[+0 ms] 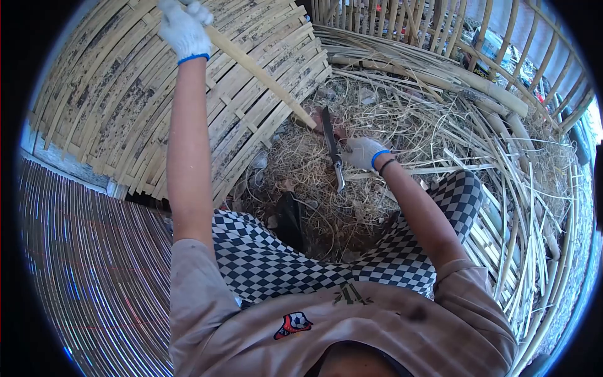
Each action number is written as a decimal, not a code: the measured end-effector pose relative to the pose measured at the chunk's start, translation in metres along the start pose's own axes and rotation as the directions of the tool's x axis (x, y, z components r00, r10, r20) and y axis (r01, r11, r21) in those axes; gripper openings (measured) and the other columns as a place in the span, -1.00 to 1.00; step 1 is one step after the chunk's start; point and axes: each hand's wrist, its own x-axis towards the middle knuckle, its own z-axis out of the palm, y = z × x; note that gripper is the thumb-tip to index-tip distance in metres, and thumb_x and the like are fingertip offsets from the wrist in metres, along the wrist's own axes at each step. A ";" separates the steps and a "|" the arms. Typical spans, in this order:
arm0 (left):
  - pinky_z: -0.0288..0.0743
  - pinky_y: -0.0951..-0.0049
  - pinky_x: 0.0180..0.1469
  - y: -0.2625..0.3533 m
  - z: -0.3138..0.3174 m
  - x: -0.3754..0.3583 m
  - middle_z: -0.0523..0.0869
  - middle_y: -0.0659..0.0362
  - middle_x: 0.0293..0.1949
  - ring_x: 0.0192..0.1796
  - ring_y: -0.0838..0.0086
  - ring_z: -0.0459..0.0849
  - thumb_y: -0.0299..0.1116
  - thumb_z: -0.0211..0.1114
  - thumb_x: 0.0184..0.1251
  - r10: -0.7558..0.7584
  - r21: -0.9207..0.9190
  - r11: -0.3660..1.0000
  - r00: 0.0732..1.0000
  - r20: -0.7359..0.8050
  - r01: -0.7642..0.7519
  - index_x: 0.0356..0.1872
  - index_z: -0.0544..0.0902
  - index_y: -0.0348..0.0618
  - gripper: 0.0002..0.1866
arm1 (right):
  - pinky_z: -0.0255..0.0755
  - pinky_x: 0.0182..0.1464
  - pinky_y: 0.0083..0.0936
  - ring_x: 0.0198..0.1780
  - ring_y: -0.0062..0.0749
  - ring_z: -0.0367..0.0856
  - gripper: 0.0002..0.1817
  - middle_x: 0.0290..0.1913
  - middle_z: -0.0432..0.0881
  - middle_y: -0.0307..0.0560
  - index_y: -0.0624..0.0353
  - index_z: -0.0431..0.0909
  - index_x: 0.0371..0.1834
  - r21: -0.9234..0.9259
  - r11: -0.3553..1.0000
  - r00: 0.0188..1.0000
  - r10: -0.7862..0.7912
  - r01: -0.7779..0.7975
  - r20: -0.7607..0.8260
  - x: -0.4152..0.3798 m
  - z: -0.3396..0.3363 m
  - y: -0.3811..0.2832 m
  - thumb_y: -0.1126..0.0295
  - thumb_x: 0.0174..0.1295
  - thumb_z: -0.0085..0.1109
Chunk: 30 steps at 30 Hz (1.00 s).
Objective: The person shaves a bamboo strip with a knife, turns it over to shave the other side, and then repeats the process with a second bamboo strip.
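Note:
My left hand, in a white knit glove with a blue cuff, reaches far forward over a woven bamboo panel. It is closed on the upper end of a long pale bamboo strip. That strip slants down to the right, its lower end close to a dark-bladed knife with a silvery handle. Beside the knife is my right hand, gloved the same way, its fingers bunched against the knife's side. What those fingers grip is hidden. A reddish-brown piece shows behind the blade.
The woven bamboo panel fills the upper left. Thin shavings cover the ground between my checkered legs. Split bamboo strips and a thick pole lie to the right. A bamboo slat fence stands behind.

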 end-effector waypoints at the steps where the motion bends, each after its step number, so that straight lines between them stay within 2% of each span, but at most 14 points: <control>1: 0.02 0.41 -0.47 0.010 -0.001 0.007 0.17 0.32 -0.61 -0.57 0.54 0.09 0.16 -0.11 0.65 -0.001 -0.017 1.000 1.000 0.008 0.001 -0.33 0.42 -0.14 -0.46 | 0.54 0.15 -0.06 0.08 0.22 0.70 -0.43 -0.02 0.72 0.33 0.29 0.64 0.00 0.056 0.998 1.000 0.004 -0.004 -0.009 0.014 0.026 0.010 -0.05 0.25 0.23; 4: -0.02 0.41 -0.47 0.029 -0.002 0.016 0.13 0.34 -0.62 -0.58 0.53 0.03 0.29 -0.12 0.61 0.008 -0.015 1.000 1.000 0.008 -0.008 -0.32 0.40 -0.10 -0.40 | 0.54 0.13 -0.06 0.05 0.22 0.70 -0.39 -0.07 0.72 0.36 0.31 0.63 -0.04 0.149 0.987 0.996 0.072 -0.064 -0.049 0.036 0.088 0.027 -0.11 0.21 0.28; 7: 0.14 0.39 -0.51 0.019 -0.035 0.035 0.27 0.28 -0.65 -0.60 0.52 0.17 0.24 -0.12 0.64 -0.045 -0.198 0.978 0.990 0.136 0.071 -0.33 0.45 -0.12 -0.40 | 0.52 0.15 -0.07 0.07 0.20 0.69 -0.31 -0.02 0.71 0.37 0.31 0.61 0.07 0.143 0.983 0.992 0.120 -0.115 -0.025 0.043 0.109 0.028 -0.15 0.19 0.30; 10: -0.01 0.38 -0.49 -0.009 -0.051 0.030 0.19 0.29 -0.65 -0.59 0.51 0.05 0.38 -0.21 0.59 -0.120 -0.186 0.975 0.993 -0.005 0.117 -0.34 0.38 -0.07 -0.34 | 0.51 0.19 -0.09 0.12 0.17 0.67 -0.23 0.06 0.69 0.39 0.35 0.57 0.15 0.174 0.973 0.988 0.152 -0.152 0.016 0.054 0.122 0.025 -0.18 0.17 0.30; 14: 0.05 0.38 -0.48 -0.044 -0.069 0.026 0.19 0.29 -0.65 -0.58 0.50 0.07 0.41 -0.22 0.58 -0.171 -0.184 0.970 0.985 -0.039 0.161 -0.31 0.38 -0.07 -0.32 | 0.54 0.26 -0.14 0.22 0.17 0.66 -0.21 0.12 0.70 0.37 0.41 0.56 0.16 0.203 0.952 0.972 0.212 -0.228 0.100 0.066 0.150 0.029 -0.14 0.13 0.35; 18: 0.05 0.38 -0.46 -0.058 -0.077 0.040 0.18 0.30 -0.64 -0.57 0.49 0.06 0.46 -0.27 0.55 -0.176 -0.151 0.975 0.979 -0.098 0.161 -0.29 0.36 -0.06 -0.29 | 0.55 0.21 -0.13 0.19 0.19 0.67 -0.16 0.12 0.67 0.39 0.43 0.50 0.18 0.205 0.925 0.945 0.298 -0.320 0.132 0.077 0.179 0.045 -0.16 0.11 0.39; 22: 0.05 0.39 -0.46 -0.058 -0.080 0.054 0.19 0.30 -0.64 -0.57 0.48 0.07 0.49 -0.29 0.53 -0.173 -0.196 0.968 0.983 -0.061 0.158 -0.30 0.36 -0.04 -0.28 | 0.61 0.12 -0.10 0.13 0.09 0.73 -0.22 0.08 0.72 0.27 0.30 0.43 0.24 0.135 0.897 0.906 0.421 -0.421 0.030 0.081 0.194 0.036 -0.05 0.12 0.41; 23: 0.06 0.39 -0.45 -0.059 -0.079 0.054 0.19 0.30 -0.64 -0.57 0.48 0.08 0.49 -0.29 0.53 -0.176 -0.213 0.963 0.984 -0.034 0.165 -0.30 0.36 -0.04 -0.28 | 0.63 0.09 -0.10 0.12 0.06 0.74 -0.30 0.07 0.72 0.25 0.28 0.43 0.23 0.114 0.888 0.895 0.446 -0.446 0.021 0.082 0.193 0.033 0.04 0.14 0.38; 25: 0.07 0.39 -0.45 -0.064 -0.074 0.053 0.18 0.31 -0.64 -0.57 0.47 0.08 0.50 -0.28 0.53 -0.181 -0.245 0.953 0.983 0.022 0.181 -0.31 0.35 -0.03 -0.28 | 0.63 0.09 -0.12 0.11 0.05 0.74 -0.34 0.08 0.72 0.25 0.28 0.42 0.23 0.109 0.879 0.886 0.462 -0.464 0.048 0.082 0.189 0.031 0.08 0.16 0.35; 29: 0.11 0.39 -0.45 -0.091 -0.065 0.042 0.20 0.31 -0.64 -0.58 0.47 0.11 0.47 -0.27 0.55 -0.275 -0.225 0.939 0.961 -0.030 0.262 -0.34 0.35 -0.02 -0.30 | 0.64 0.07 -0.12 0.06 0.02 0.76 -0.41 0.05 0.73 0.20 0.24 0.44 0.20 0.166 0.865 0.877 0.481 -0.474 0.002 0.085 0.186 0.042 0.14 0.18 0.32; 30: 0.12 0.39 -0.45 -0.095 -0.068 0.043 0.21 0.31 -0.64 -0.58 0.47 0.12 0.46 -0.26 0.56 -0.283 -0.245 0.932 0.959 -0.023 0.269 -0.34 0.36 -0.01 -0.31 | 0.64 0.06 -0.12 0.04 0.01 0.76 -0.44 0.03 0.73 0.18 0.24 0.46 0.19 0.164 0.881 0.896 0.440 -0.443 0.053 0.097 0.191 0.054 0.17 0.19 0.31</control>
